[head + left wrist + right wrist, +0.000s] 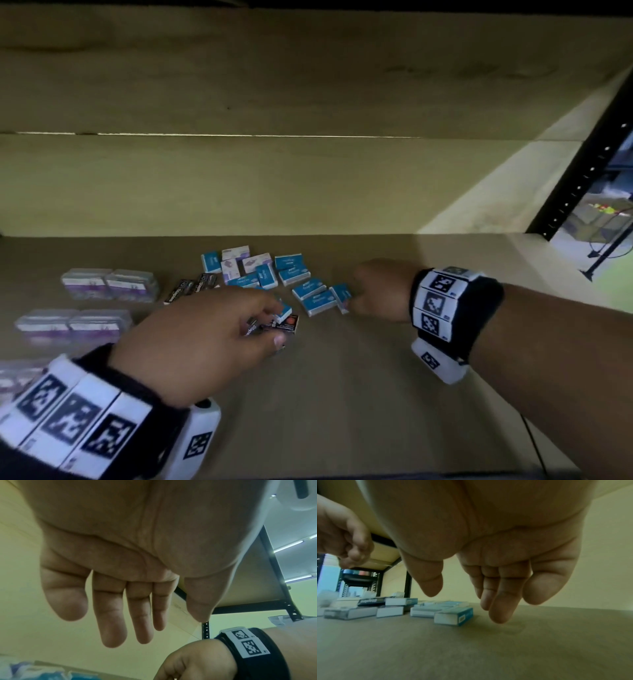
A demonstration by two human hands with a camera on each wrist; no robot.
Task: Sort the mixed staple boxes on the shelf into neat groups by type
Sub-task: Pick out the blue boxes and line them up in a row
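Observation:
Small staple boxes lie mixed at the middle of the shelf: several blue boxes, white-and-purple boxes behind them, and black boxes to the left. My left hand hovers over a black box and a blue one; its fingers are straight and hold nothing. My right hand is low at the right edge of the pile, beside a blue box. The right wrist view shows its fingers hanging straight, just right of that blue box, nothing held.
Clear plastic cases with purple labels stand in pairs at the left, more of them nearer me. The brown shelf board is bare in front and to the right. A black upright post stands at the right; a tan panel closes the back.

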